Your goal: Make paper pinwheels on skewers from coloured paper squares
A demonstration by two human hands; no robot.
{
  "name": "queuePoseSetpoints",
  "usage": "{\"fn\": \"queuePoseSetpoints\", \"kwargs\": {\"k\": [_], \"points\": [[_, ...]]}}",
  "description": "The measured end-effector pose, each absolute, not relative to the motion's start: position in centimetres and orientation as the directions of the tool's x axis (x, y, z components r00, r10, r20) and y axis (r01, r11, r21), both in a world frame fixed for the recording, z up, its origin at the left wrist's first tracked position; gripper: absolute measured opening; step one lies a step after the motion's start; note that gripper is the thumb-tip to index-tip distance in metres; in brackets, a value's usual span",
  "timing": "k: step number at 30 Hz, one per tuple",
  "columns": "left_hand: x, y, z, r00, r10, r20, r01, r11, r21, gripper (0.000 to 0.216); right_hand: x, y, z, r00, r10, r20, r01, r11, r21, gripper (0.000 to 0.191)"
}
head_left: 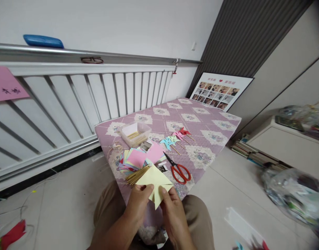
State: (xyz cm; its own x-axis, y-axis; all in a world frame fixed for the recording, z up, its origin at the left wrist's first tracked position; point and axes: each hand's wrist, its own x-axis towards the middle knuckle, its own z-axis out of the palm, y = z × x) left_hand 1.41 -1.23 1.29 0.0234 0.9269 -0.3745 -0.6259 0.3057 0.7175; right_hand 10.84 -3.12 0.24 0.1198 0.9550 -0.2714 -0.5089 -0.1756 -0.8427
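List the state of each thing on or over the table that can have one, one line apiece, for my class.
Yellow paper: slit, held in both hands
Left hand: pinching the paper
Right hand: pinching the paper
Scissors: lying down, blades apparently closed
Plastic tub: open, sticks inside
Pinwheels: mounted on sticks, lying down
Paper squares: loosely piled

pale yellow paper (153, 176), slit, pointed flaps, held
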Motion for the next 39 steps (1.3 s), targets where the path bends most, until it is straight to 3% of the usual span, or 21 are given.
{"fn": "queuePoseSetpoints", "kwargs": {"k": [5, 8, 12, 17, 25, 32, 39], "points": [[0.1, 0.1, 1.5, 0.066, 0.911, -0.408, -0.706, 0.331, 0.626, 0.025, 13.1, -3.3, -1.0, 0.280, 0.960, -0.031, -0.167, 0.017, -0.986, 0.023], [-0.4, 0.3, 1.5, 0.082, 0.907, -0.414, -0.700, 0.348, 0.624, 0.021, 13.8, -3.9, -1.4, 0.176, 0.974, 0.141, 0.069, 0.131, -0.989, 0.021], [-0.6, 0.0, 1.9, 0.119, 0.921, -0.372, -0.663, 0.352, 0.660, 0.017, 13.3, -4.4, -0.8, -0.011, 0.975, 0.221, 0.246, 0.217, -0.945, 0.021], [-0.4, -0.5, 2.4, 0.128, 0.917, -0.377, -0.624, 0.370, 0.688, 0.021, 12.8, -4.1, -0.5, -0.015, 0.971, 0.238, 0.276, 0.233, -0.933, 0.024], [0.2, -0.9, 2.5, 0.114, 0.940, -0.320, -0.669, 0.311, 0.675, 0.021, 12.7, -3.6, 0.5, -0.033, 0.975, 0.220, 0.255, 0.221, -0.941, 0.009], [0.7, -1.4, 2.9, 0.053, 0.939, -0.340, -0.612, 0.300, 0.732, 0.009, 12.0, -3.4, 0.8, 0.059, 0.985, 0.160, 0.207, 0.145, -0.968, 0.022], [1.0, -1.9, 2.8, 0.027, 0.957, -0.289, -0.624, 0.242, 0.743, 0.019, 11.8, -3.0, 0.8, 0.098, 0.981, 0.167, 0.193, 0.146, -0.970, 0.023]]}}
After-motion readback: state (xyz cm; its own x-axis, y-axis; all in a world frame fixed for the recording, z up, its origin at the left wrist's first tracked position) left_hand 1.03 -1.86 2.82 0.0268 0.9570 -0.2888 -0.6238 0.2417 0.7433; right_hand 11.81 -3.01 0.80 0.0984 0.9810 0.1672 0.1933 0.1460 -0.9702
